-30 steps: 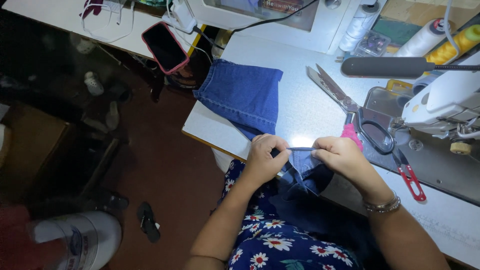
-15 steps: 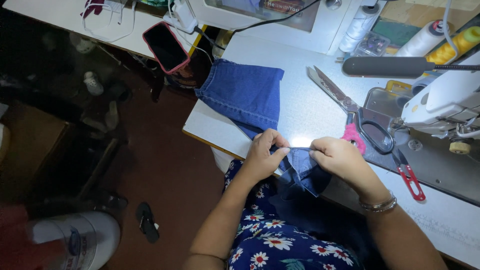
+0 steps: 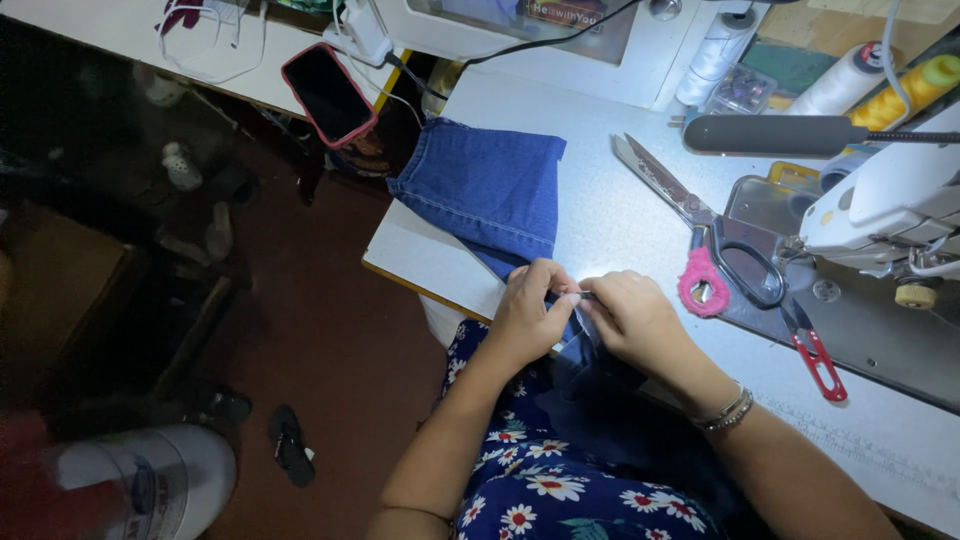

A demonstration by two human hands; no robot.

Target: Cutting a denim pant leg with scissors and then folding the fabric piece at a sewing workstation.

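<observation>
Head view, looking down at a sewing table [image 3: 640, 230]. We see two hands meeting at the near edge of the table: the left hand [image 3: 532, 312] and the right hand [image 3: 632, 318] are both closed in a pinch on a fold of the denim cloth [image 3: 490, 190], fingertips almost touching each other. What lies between the fingertips is too small for us to make out; a thin pale line shows there, and we cannot tell whether it is thread or a tool. The denim cloth lies flat on the left part of the table and runs under the hands, then drops off the edge into the lap, where it goes dark and its shape is lost. Two bracelets [image 3: 728, 412] sit on the right wrist.

To the right of the hands we count one pair of large scissors [image 3: 700, 220] with a pink-wrapped handle loop, and one small red-handled snipper [image 3: 818, 360] beside it. The sewing machine [image 3: 890, 205] is cut off by the right edge. Behind it we count three thread spools, one white [image 3: 722, 50], one pale [image 3: 845, 85] and one yellow [image 3: 915, 90], the last two partly hidden. One phone in a pink case [image 3: 328, 92] lies on the bench at upper left. The floor at left is dim; one dark sandal [image 3: 290, 445] shows there
</observation>
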